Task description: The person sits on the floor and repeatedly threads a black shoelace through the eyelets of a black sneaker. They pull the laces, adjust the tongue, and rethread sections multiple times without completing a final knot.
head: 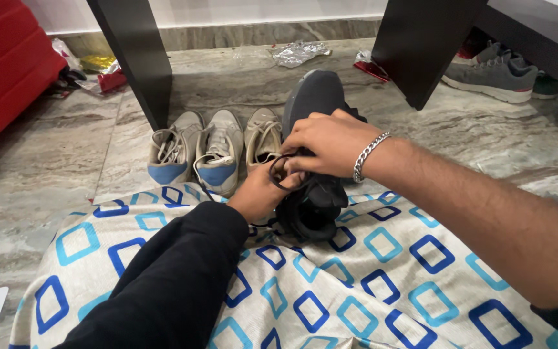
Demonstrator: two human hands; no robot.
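A black sneaker (314, 97) lies with its heel on a patterned cushion (369, 284) and its toe pointing away from me. My right hand (327, 142), with a silver bracelet on the wrist, rests on top of the shoe and pinches its black lace (279, 176). Coming from a black sleeve, my left hand (263, 190) grips the same lace loop at the shoe's left side. Both hands touch each other over the shoe's opening.
Three grey sneakers (217, 152) stand in a row on the marble floor left of the black shoe. Dark table legs (134, 58) rise behind. A red suitcase (4, 64) is far left, a grey shoe (495, 76) far right, wrappers (298, 52) at the wall.
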